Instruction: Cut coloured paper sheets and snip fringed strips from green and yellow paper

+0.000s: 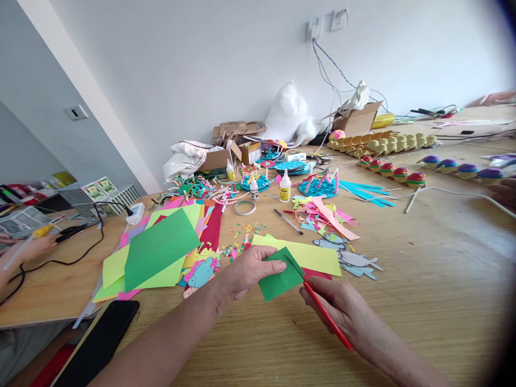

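Pinched between the thumb and fingers of my left hand [258, 269] is a small piece of green paper [278, 284], held above the table. My right hand [336, 306] grips red-handled scissors [326, 314]. Their blades meet the paper's upper right edge, with a narrow strip standing along the cut. Behind the green piece lie a yellow-green paper strip [318, 255] and a dark red paper piece [318, 273]. Grey paper fish [357, 259] rest just beyond my right hand. Left of my hands are blue and pink paper fish cutouts [203, 271].
Coloured paper sheets [161, 247] are stacked at the left, near a black phone [100, 344]. A glue bottle [285, 188], a pen [288, 221], a tape roll [244, 207] and paper scraps [326, 215] lie farther back. Another person's hand [38, 247] is at far left; painted egg-carton strips [393, 171] lie right.
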Tool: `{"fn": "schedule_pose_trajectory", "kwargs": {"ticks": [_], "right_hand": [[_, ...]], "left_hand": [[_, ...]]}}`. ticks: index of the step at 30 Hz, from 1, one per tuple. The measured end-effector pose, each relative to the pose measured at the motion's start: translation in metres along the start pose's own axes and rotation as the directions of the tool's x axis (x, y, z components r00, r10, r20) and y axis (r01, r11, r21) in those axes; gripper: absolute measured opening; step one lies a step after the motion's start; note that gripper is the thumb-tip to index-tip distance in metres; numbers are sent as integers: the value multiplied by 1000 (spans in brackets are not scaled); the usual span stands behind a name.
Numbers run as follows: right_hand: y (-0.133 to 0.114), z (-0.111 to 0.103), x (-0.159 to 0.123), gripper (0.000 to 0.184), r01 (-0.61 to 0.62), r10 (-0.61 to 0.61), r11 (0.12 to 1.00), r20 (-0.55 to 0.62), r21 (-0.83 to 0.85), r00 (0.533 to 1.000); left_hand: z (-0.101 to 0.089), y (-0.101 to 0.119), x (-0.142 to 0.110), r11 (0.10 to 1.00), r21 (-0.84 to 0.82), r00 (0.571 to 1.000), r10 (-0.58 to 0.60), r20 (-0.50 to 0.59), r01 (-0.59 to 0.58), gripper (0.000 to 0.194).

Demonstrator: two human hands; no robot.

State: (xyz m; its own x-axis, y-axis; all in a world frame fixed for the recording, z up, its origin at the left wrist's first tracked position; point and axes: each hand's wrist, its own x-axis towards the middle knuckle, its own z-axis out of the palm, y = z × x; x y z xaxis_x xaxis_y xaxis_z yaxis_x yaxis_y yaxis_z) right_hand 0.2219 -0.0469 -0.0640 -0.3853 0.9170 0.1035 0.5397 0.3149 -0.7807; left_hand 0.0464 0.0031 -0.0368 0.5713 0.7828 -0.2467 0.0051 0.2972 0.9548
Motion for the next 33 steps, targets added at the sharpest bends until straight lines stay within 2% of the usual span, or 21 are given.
{"fn": "schedule_pose_trajectory", "kwargs": {"ticks": [10,16,22,29,33], "right_hand": [[10,3,0,35,71,-75,995,-55,-74,996],[10,2,2,38,44,-49,993,-48,-105,998],[9,3,2,37,2,-4,998,-32,-60,999],[8,3,-1,33,12,-12,1000,-11,-1,1000],[8,2,-5,31,-63,55,991,70,114,996]], "left_hand": [[0,-2,1,1000,-26,1000,-10,10,11,35],[-3,-6,1,993,81,995,85,-46,-81,32],[-4,-9,2,988,128,995,90,-48,-83,31],[-2,-11,2,999,39,999,25,-36,-24,27],[-1,-10,1,1000,-22,999,4,-40,-5,26]]}}
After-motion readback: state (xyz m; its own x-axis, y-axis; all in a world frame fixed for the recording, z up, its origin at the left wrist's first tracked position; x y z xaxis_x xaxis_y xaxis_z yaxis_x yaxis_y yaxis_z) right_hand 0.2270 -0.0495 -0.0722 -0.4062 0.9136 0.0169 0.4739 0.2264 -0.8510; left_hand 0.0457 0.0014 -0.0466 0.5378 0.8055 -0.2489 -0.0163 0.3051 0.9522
